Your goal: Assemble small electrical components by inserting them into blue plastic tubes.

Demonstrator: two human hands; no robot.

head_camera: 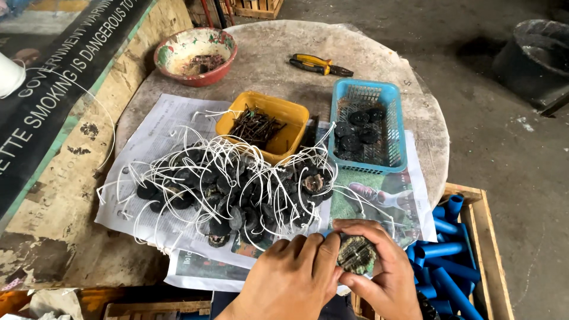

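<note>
At the bottom centre of the frame, two bare hands meet over a round, rough, grey-black disc (356,255) with a grimy, ridged face. The left hand (293,278) curls closed against the disc's left edge; the right hand (388,269) wraps its fingers around the disc from the right and below, gripping it. Just above them, in the middle of the frame, a heap of similar dark discs (237,195), too many to count, lies tangled in thin white strings on spread newspaper (160,130) covering a worn round surface (278,53). Behind the heap sit one yellow plastic tub (284,115) of rusty nails, one blue slotted basket (391,118) holding about five discs, one chipped red bowl (195,56) and one pair of yellow-handled pliers (320,64). Blue plastic pipes (441,261) fill a wooden crate at lower right.
</note>
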